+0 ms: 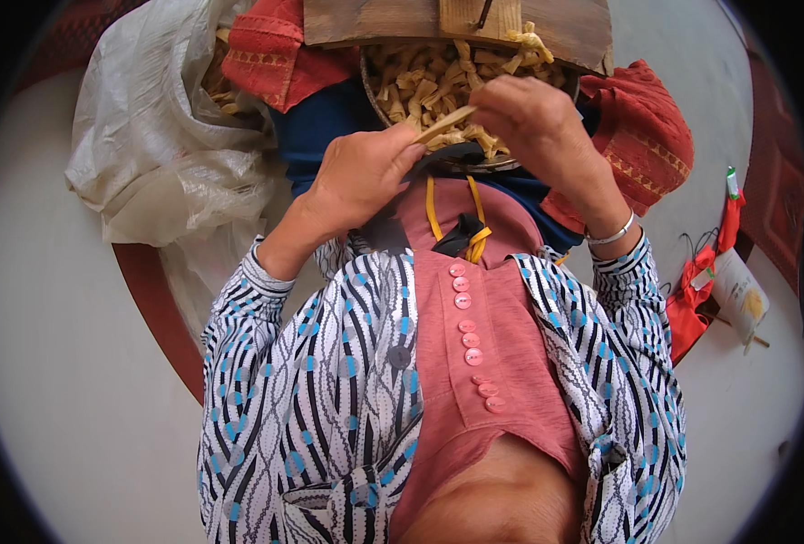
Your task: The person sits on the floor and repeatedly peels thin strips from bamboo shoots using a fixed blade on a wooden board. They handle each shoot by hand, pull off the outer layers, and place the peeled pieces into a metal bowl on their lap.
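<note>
A flat pale-yellow strip (448, 125) of dried material runs between my two hands. My left hand (371, 166) pinches its lower end between thumb and forefinger. At the upper end are the curled fingers of my right hand (534, 126), partly hidden by the back of the hand; a silvery bangle is on that wrist. Beneath and beyond both hands, a round metal basin (372, 95) rests on my lap, full of knotted pale-yellow strips (419, 85). A wooden board (374, 20) with a dark metal pin (485, 13) lies across the basin's far side.
To the left stands a white woven plastic sack (136, 102), open, with similar strips (219, 81) inside. Red cloths (262, 51) lie on both sides of the basin. Red packets (691, 299) and a pale printed bag (740, 296) are at the right. A dark-red curved edge (153, 313) shows below the sack.
</note>
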The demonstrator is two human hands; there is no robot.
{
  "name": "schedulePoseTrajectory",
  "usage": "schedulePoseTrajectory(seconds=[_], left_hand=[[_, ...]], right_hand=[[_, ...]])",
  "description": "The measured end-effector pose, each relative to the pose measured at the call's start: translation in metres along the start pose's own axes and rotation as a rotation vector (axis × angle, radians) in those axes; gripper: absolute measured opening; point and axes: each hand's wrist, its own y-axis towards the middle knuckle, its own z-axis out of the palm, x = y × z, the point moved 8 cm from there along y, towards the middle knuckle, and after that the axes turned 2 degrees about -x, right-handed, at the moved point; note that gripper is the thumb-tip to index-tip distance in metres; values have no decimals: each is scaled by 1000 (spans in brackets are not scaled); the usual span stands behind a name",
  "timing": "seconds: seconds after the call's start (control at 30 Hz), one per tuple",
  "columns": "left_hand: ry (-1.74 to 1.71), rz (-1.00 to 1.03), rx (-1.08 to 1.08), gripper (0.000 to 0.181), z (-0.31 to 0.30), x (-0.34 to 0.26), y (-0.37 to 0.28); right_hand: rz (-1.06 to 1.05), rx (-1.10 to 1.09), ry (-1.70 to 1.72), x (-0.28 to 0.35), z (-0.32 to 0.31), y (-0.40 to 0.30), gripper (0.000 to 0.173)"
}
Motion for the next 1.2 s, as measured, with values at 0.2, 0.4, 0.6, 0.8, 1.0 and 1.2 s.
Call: schedulePoseTrajectory(seconds=[0.2, 0.4, 0.6, 0.8, 1.0, 1.2], left_hand=[[-1063, -372, -36, 33, -11, 16, -23], [-1849, -267, -418, 27, -20, 40, 2], [-1898, -123, -327, 26, -22, 45, 15], [-1626, -82, -453, 24, -21, 40, 19], [-1602, -134, -498, 22, -25, 37, 15], [-1984, -46, -136, 21, -26, 20, 40]], right_hand=[[-75, -346, 250, 11, -15, 36, 41], [-146, -302, 239, 44, 38, 18, 53], [47, -197, 577, 35, 69, 25, 44], [263, -130, 561, 27, 69, 17, 21], [358, 150, 697, 11, 97, 14, 19], [651, 145, 1723, 11, 117, -7, 23]])
